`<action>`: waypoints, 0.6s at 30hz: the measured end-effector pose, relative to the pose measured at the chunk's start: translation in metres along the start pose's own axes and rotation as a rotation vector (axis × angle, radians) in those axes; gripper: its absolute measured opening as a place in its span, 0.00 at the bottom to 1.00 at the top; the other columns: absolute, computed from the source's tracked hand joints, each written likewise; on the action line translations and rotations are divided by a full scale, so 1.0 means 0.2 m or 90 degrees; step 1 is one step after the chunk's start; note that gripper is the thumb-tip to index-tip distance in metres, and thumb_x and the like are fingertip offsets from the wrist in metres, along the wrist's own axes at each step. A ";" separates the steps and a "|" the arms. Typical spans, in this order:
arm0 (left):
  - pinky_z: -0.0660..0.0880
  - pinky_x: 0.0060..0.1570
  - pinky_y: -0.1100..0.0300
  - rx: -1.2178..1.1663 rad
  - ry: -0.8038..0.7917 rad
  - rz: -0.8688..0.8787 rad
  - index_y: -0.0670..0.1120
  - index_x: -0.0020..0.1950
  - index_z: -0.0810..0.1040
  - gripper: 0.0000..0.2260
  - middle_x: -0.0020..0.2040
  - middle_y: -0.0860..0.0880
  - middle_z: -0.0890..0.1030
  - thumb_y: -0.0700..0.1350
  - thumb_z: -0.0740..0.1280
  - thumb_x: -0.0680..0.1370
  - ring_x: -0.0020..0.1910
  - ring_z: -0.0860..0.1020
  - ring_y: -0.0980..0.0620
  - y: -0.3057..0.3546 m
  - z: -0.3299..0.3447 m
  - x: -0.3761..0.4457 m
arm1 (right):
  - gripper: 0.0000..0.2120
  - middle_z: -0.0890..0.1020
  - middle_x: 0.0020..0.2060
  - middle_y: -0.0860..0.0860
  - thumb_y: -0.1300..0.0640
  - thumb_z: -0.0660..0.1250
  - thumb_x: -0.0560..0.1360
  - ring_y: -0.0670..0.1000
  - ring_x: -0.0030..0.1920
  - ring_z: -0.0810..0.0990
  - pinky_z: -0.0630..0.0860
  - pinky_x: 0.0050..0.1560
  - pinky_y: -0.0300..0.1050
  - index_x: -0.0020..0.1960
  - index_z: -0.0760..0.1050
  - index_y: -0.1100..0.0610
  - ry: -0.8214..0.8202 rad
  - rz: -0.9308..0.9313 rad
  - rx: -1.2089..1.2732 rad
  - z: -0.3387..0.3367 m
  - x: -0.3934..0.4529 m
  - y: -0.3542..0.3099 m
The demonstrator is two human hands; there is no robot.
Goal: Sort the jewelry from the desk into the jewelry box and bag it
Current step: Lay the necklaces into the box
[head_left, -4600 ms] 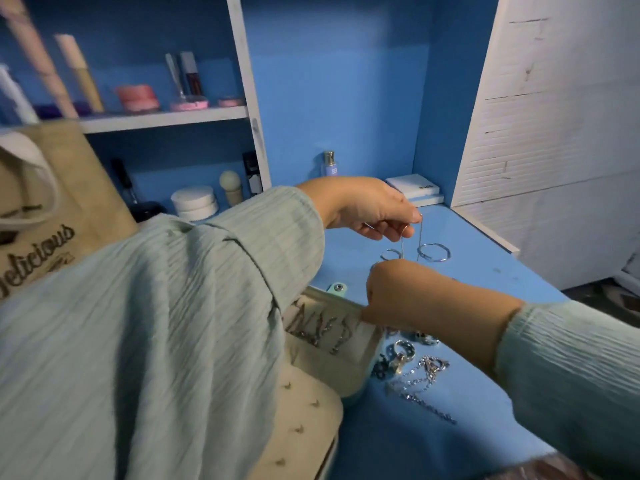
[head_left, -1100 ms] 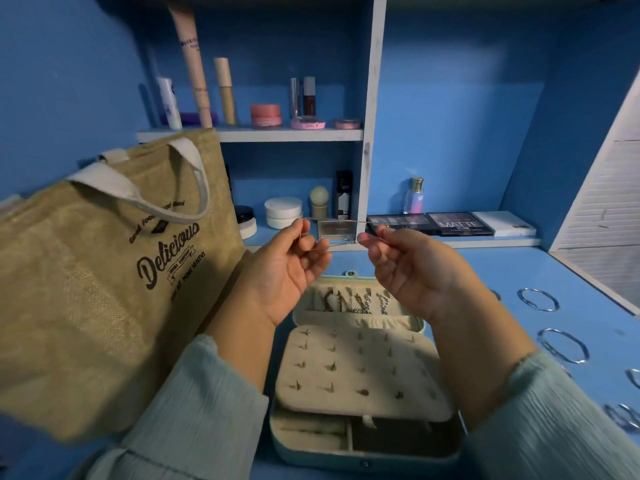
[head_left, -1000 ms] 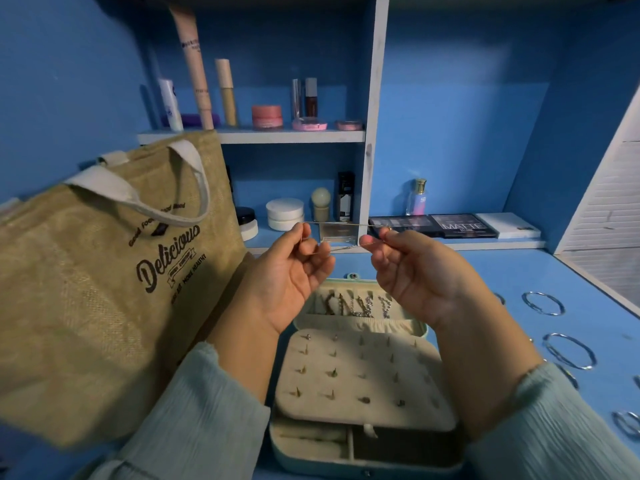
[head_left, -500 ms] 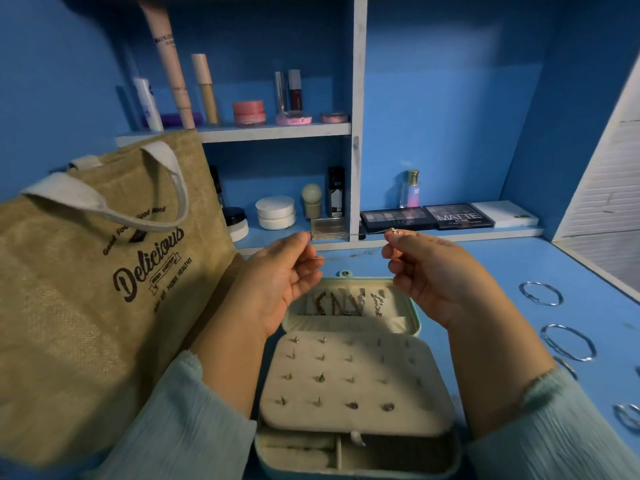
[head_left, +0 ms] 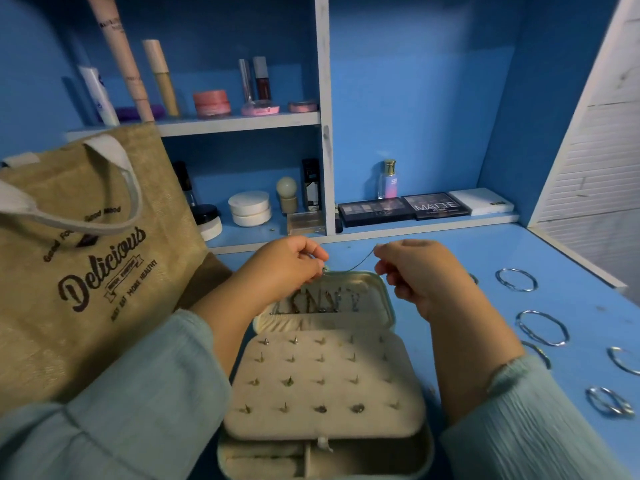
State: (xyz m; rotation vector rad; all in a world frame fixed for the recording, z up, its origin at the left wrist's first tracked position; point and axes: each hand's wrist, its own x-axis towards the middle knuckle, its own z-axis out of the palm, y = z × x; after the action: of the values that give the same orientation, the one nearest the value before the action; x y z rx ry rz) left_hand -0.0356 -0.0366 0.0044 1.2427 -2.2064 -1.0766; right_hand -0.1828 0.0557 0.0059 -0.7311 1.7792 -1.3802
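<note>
You are holding a thin chain (head_left: 349,267) stretched between both hands just above the back edge of the open box (head_left: 325,368). Your left hand (head_left: 287,265) is pinching one end with its fingers curled in; your right hand (head_left: 419,271) is pinching the other end the same way. The hands are apart, with the chain sagging a little between them, probably so it stays untangled and lines up with the hooks in the lid (head_left: 329,299), where other necklaces are already hanging. That looks like the step in hand: getting this chain onto a hook.

The earring panel (head_left: 322,386) is lying flat over the box's lower tray, studded with small earrings, so that part seems mostly filled. Several bangles (head_left: 542,328) are lying on the desk (head_left: 485,254) to your right, well apart from the box, so sorting is not finished. The bag (head_left: 79,258) is standing upright to your left, just beside the box, probably placed there ready to take it once it is closed.
</note>
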 end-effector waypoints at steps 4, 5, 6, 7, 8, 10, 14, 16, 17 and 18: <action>0.73 0.46 0.63 0.163 -0.029 0.047 0.58 0.43 0.77 0.07 0.48 0.56 0.79 0.45 0.65 0.77 0.48 0.77 0.56 0.05 0.00 0.04 | 0.09 0.78 0.28 0.51 0.62 0.63 0.75 0.47 0.28 0.69 0.65 0.29 0.39 0.37 0.77 0.61 0.009 -0.020 -0.141 0.00 0.00 -0.01; 0.72 0.45 0.64 0.201 -0.043 0.057 0.58 0.45 0.77 0.07 0.50 0.56 0.79 0.45 0.65 0.78 0.48 0.76 0.57 0.07 0.01 0.05 | 0.09 0.78 0.28 0.51 0.62 0.63 0.75 0.47 0.28 0.69 0.65 0.28 0.38 0.36 0.77 0.60 0.015 -0.023 -0.163 0.01 0.00 -0.01; 0.71 0.46 0.65 0.237 -0.055 0.066 0.57 0.48 0.78 0.07 0.51 0.57 0.79 0.45 0.64 0.78 0.49 0.76 0.58 0.08 0.02 0.06 | 0.10 0.77 0.27 0.50 0.61 0.63 0.75 0.48 0.27 0.68 0.65 0.27 0.38 0.35 0.77 0.59 0.022 -0.023 -0.182 0.00 0.00 -0.01; 0.71 0.47 0.65 0.271 -0.066 0.075 0.57 0.51 0.80 0.08 0.54 0.57 0.79 0.45 0.63 0.78 0.50 0.76 0.58 0.10 0.03 0.08 | 0.11 0.77 0.26 0.50 0.61 0.63 0.75 0.48 0.27 0.67 0.64 0.27 0.38 0.35 0.77 0.58 0.027 -0.024 -0.200 0.00 0.00 -0.01; 0.72 0.49 0.65 0.296 -0.076 0.082 0.56 0.54 0.80 0.10 0.56 0.57 0.79 0.44 0.63 0.78 0.51 0.76 0.58 0.11 0.04 0.09 | 0.11 0.77 0.26 0.49 0.60 0.63 0.75 0.48 0.26 0.67 0.64 0.27 0.38 0.35 0.77 0.58 0.031 -0.024 -0.217 0.00 0.01 -0.02; 0.72 0.52 0.64 0.325 -0.093 0.089 0.56 0.56 0.80 0.11 0.58 0.56 0.79 0.44 0.63 0.78 0.53 0.77 0.56 0.14 0.08 0.13 | 0.10 0.77 0.26 0.49 0.60 0.63 0.75 0.48 0.27 0.68 0.65 0.29 0.39 0.36 0.79 0.58 0.034 -0.027 -0.246 0.00 0.02 -0.02; 0.74 0.51 0.62 0.332 -0.086 0.107 0.56 0.53 0.80 0.09 0.57 0.56 0.80 0.45 0.64 0.78 0.52 0.78 0.55 0.16 0.14 0.17 | 0.12 0.79 0.30 0.52 0.60 0.63 0.74 0.51 0.32 0.72 0.68 0.34 0.42 0.33 0.78 0.57 0.050 -0.043 -0.267 -0.01 0.04 -0.01; 0.73 0.48 0.62 0.330 -0.085 0.124 0.56 0.50 0.79 0.08 0.56 0.54 0.80 0.43 0.64 0.78 0.51 0.77 0.54 0.15 0.16 0.18 | 0.10 0.79 0.29 0.51 0.60 0.63 0.74 0.51 0.33 0.73 0.68 0.33 0.41 0.35 0.78 0.57 0.065 -0.053 -0.264 -0.01 0.05 0.00; 0.73 0.47 0.62 0.343 -0.091 0.130 0.56 0.49 0.78 0.08 0.55 0.54 0.79 0.42 0.64 0.78 0.50 0.77 0.54 0.14 0.17 0.18 | 0.10 0.79 0.28 0.51 0.60 0.63 0.74 0.50 0.32 0.72 0.67 0.32 0.40 0.35 0.78 0.58 0.072 -0.057 -0.263 -0.01 0.05 0.00; 0.72 0.46 0.62 0.358 -0.095 0.134 0.55 0.50 0.78 0.09 0.55 0.54 0.79 0.42 0.64 0.78 0.48 0.77 0.54 0.14 0.17 0.18 | 0.09 0.79 0.29 0.51 0.61 0.63 0.74 0.50 0.31 0.71 0.67 0.31 0.39 0.36 0.79 0.58 0.078 -0.062 -0.259 -0.02 0.05 0.00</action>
State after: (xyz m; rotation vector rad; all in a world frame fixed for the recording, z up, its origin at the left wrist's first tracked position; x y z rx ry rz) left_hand -0.0923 -0.0426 0.0028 1.1176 -2.7990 -0.4909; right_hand -0.1912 0.0491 0.0031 -0.9736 2.1802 -1.1537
